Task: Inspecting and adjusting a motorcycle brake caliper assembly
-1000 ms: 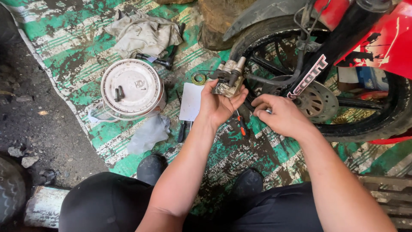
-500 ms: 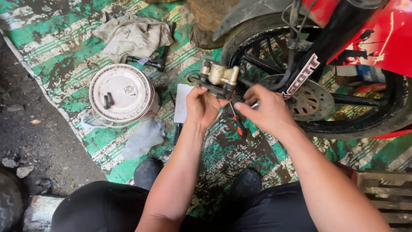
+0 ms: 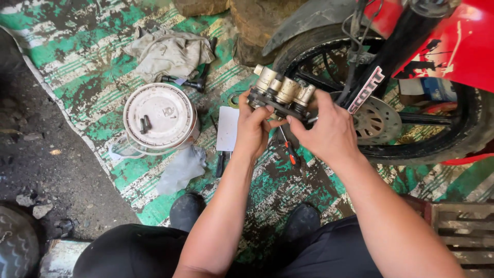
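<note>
Left hand: the left hand (image 3: 253,125) grips the left end of a brake caliper (image 3: 280,96), thumb laid over its dark underside, fingers curled behind it.
Right hand: the right hand (image 3: 329,128) clasps the right end of the same part, fingertips pressed against the dark plate, thumb on top near the metal cylinders.
Brake caliper: held up between both hands, clear of the ground, just in front of the wheel; three pale brass-coloured pistons stand in a row along its top, and a dark plate runs below them.
Wheel: a motorcycle wheel (image 3: 463,139) with black tyre stands to the right, its drilled brake disc (image 3: 378,121) just beside the right hand.
Bodywork: red panels (image 3: 463,46) and a grey mudguard (image 3: 309,25) sit above the wheel.
Bucket: a white round bucket (image 3: 159,118) lies left of the hands, lid up, with two small dark bolts (image 3: 144,124) resting on the lid.
Rag: a crumpled grey rag (image 3: 170,51) lies beyond the bucket, near a black tool (image 3: 188,82).
Paper: a white paper (image 3: 227,128) lies flat on the ground, partly hidden by the left wrist.
Screwdriver: a red-handled screwdriver (image 3: 291,154) lies under the hands.
Mat: a dirty green and white striped mat (image 3: 77,56) covers the ground beneath everything.
Shoes: two black shoes (image 3: 186,211) rest on the mat near the knees.
</note>
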